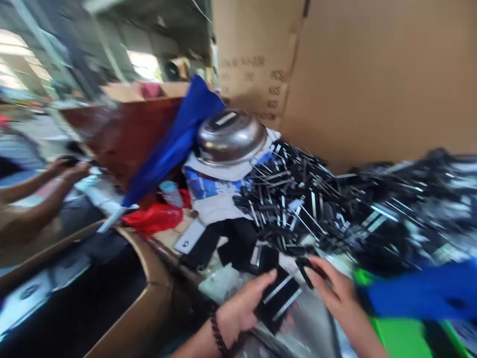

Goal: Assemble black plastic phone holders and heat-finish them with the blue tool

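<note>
Gripping striped black piece (282,297) in left fingers (273,275), dark part (303,265) in right fingers (323,266), at five o'clock. Apparently pairing; next, likely aligning.

The single view looks forward and down from the wearer's head, near the left hand (240,306) and right hand (334,286), facing cardboard (383,74) at far right.

Upward was fine, but a black pile (305,199) blocked ahead of the right hand (331,283), carton (149,278) left of the left hand (240,308).
</note>
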`<state>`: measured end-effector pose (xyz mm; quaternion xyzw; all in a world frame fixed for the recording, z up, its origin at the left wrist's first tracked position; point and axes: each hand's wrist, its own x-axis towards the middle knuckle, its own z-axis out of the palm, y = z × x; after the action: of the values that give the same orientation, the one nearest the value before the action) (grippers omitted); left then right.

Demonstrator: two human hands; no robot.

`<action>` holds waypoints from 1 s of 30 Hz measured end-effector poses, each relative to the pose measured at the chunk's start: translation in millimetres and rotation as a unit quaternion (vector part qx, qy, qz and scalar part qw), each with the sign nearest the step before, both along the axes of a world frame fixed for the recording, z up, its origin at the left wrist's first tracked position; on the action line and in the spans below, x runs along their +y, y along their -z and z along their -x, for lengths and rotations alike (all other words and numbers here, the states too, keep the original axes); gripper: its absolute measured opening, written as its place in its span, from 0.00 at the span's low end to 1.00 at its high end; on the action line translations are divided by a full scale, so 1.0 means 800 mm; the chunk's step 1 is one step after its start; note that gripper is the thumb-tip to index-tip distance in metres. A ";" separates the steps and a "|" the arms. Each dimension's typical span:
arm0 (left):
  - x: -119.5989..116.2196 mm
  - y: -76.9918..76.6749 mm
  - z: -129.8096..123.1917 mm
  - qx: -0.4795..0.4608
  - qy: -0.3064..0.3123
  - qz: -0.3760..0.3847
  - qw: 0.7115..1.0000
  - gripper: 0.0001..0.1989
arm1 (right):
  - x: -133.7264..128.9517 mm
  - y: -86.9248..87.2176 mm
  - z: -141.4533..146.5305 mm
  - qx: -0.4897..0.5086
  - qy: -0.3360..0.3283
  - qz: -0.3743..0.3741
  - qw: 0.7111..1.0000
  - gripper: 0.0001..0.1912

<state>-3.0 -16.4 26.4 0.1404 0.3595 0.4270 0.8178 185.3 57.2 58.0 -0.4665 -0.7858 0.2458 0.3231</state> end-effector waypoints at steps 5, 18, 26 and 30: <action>0.001 -0.009 0.000 0.038 0.046 0.005 0.998 0.29 | 0.006 -0.005 0.000 0.062 -0.026 0.047 0.997 0.12; 0.008 -0.023 -0.005 0.075 0.121 -0.026 0.990 0.29 | -0.008 -0.015 0.006 -0.014 -0.087 0.108 0.990 0.07; 0.007 -0.022 -0.002 0.093 0.144 -0.048 0.984 0.29 | -0.010 -0.011 0.001 -0.013 -0.109 0.122 0.986 0.09; 0.007 -0.017 0.000 0.141 0.154 -0.068 0.976 0.29 | -0.005 -0.012 0.000 -0.063 -0.137 0.102 0.983 0.12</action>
<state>-3.0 -10.6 39.9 0.3077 0.4151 0.2955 0.8035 185.3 52.8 67.3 -0.3997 -0.8317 0.3366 0.1874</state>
